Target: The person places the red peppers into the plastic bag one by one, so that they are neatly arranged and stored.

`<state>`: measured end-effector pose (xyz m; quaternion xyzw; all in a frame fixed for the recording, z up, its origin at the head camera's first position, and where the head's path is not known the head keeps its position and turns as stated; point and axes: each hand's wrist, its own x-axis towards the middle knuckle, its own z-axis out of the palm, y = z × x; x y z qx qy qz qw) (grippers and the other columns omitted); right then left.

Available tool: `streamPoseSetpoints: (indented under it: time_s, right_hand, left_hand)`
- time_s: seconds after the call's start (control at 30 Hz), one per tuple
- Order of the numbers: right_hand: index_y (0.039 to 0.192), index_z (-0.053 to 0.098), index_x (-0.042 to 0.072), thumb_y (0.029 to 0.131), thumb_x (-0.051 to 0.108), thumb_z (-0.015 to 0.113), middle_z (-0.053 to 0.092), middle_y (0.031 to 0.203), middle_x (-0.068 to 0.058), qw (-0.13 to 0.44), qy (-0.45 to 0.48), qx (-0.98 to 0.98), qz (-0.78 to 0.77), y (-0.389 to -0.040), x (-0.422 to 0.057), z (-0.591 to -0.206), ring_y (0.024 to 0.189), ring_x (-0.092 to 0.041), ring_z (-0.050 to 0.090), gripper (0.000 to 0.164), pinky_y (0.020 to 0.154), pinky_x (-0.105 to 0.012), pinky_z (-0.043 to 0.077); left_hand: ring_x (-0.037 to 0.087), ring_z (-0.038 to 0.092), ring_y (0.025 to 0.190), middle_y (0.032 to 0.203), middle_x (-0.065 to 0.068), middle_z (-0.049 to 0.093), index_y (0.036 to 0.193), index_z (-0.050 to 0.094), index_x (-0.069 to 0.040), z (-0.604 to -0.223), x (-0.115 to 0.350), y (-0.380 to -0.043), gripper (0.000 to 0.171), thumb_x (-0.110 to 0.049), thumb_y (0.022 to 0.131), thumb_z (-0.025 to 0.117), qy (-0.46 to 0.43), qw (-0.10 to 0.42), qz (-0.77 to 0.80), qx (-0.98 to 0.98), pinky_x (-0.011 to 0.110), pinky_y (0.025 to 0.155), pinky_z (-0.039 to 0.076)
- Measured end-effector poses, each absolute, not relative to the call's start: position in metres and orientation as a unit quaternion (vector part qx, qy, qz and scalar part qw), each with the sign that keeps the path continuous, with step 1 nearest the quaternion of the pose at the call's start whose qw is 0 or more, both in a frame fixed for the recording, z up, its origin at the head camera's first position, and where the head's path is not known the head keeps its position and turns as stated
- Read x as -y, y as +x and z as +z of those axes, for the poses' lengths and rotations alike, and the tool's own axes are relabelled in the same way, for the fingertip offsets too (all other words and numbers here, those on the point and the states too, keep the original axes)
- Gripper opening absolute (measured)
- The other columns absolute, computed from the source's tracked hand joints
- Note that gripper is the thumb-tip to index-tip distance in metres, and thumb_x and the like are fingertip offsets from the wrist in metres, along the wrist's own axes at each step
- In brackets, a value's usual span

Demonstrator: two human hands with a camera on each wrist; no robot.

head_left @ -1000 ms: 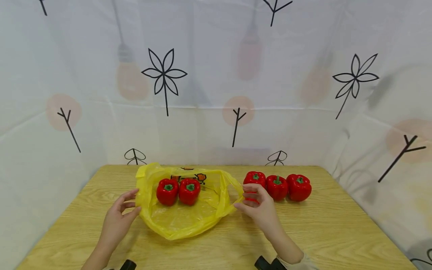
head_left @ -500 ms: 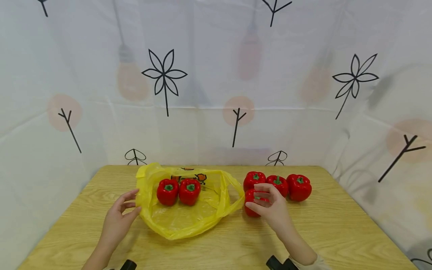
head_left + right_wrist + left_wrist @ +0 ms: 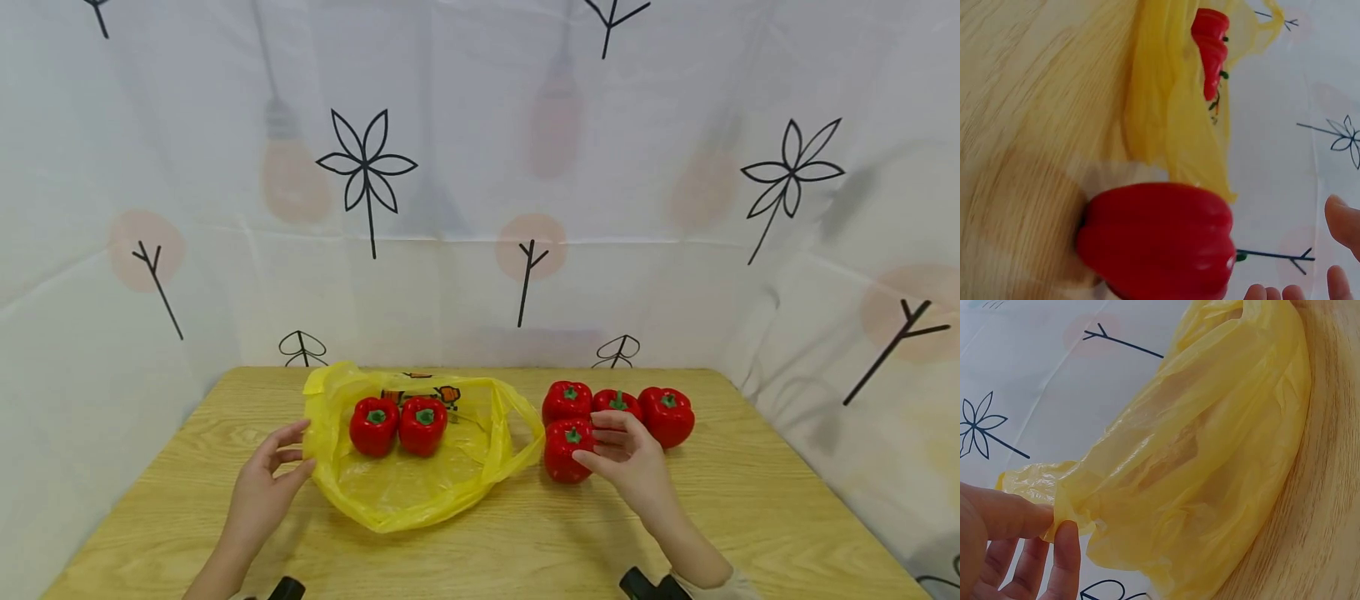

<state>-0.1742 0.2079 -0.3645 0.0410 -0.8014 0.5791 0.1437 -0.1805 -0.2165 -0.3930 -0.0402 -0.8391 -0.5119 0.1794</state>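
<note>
A yellow plastic bag (image 3: 405, 508) lies with its mouth spread on the table, and two red bell peppers (image 3: 373, 427) sit inside it. My left hand (image 3: 262, 487) pinches the bag's left edge between thumb and fingers, as the left wrist view shows on the bag (image 3: 1210, 462). Just right of the bag's handle stands another red bell pepper (image 3: 567, 454). My right hand (image 3: 633, 467) is beside that pepper, its fingers spread and gently bent with nothing gripped. In the right wrist view a gap shows between the fingers and the pepper (image 3: 1157, 240).
Behind my right hand are three more red bell peppers, one at the left (image 3: 566, 400), one in the middle (image 3: 617, 402) partly hidden, and one at the right (image 3: 667, 417). A patterned white cloth (image 3: 450, 292) hangs behind the wooden table (image 3: 480, 567).
My right hand has moved away from the bag's right handle to the right, passing in front of the near pepper to its right side. The left hand stays at the bag's edge.
</note>
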Motion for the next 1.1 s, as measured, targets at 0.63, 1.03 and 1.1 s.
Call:
streamPoseSetpoints:
  time_s: [0.63, 1.03, 1.1]
  right_hand:
    - [0.125, 0.048, 0.001, 0.075, 0.015, 0.079, 0.048, 0.126, -0.022, 0.089, 0.046, 0.850, 0.518, -0.195, -0.238, -0.384, 0.105, -0.037, 0.050, 0.060, 0.084, -0.043, 0.050]
    - [0.132, 0.044, 0.005, 0.074, 0.019, 0.080, 0.044, 0.126, -0.023, 0.037, 0.047, 0.864, 0.500, -0.207, -0.240, -0.393, 0.111, -0.040, 0.046, 0.070, 0.084, -0.043, 0.050]
    - [0.132, 0.043, 0.004, 0.074, 0.018, 0.080, 0.044, 0.126, -0.023, 0.036, 0.050, 0.866, 0.497, -0.208, -0.240, -0.394, 0.111, -0.041, 0.046, 0.071, 0.082, -0.043, 0.051]
  left_hand:
    - [0.002, 0.052, 0.088, 0.118, 0.012, 0.051, 0.129, 0.051, -0.006, -0.389, 0.216, -0.179, 0.046, 0.002, 0.086, 0.064, -0.038, 0.178, -0.515, 0.838, 0.019, 0.068, 0.051]
    - [0.002, 0.052, 0.089, 0.118, 0.012, 0.051, 0.130, 0.051, -0.007, -0.389, 0.216, -0.178, 0.046, 0.001, 0.086, 0.064, -0.033, 0.174, -0.516, 0.838, 0.019, 0.069, 0.051]
    - [0.002, 0.052, 0.089, 0.118, 0.012, 0.051, 0.130, 0.051, -0.007, -0.389, 0.216, -0.178, 0.046, 0.000, 0.086, 0.064, -0.033, 0.173, -0.516, 0.838, 0.019, 0.069, 0.051]
